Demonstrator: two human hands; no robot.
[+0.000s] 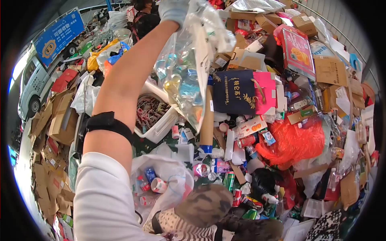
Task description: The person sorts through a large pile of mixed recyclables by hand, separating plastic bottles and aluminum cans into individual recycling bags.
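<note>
My left arm reaches up across the view, with a black strap round it. At the top edge my left hand (173, 11), in a pale glove, is closed on the top of a clear plastic bag (193, 44); the fingertips are partly hidden. The bag hangs down, with several clear and bluish plastic bottles (189, 86) showing through it. Behind its lower part stands a white tub (159, 130) of small reddish-brown items. To the right of the bag lies a dark blue gift box (233, 92). My right hand is out of view.
A person in a camouflage cap (205, 205) is close at the bottom centre. An open white bag (177, 172) holds cans and cups. A red plastic bag (297, 138) lies among mixed waste on the right. Flattened cardboard (62, 116) is piled left, near a vehicle (34, 82).
</note>
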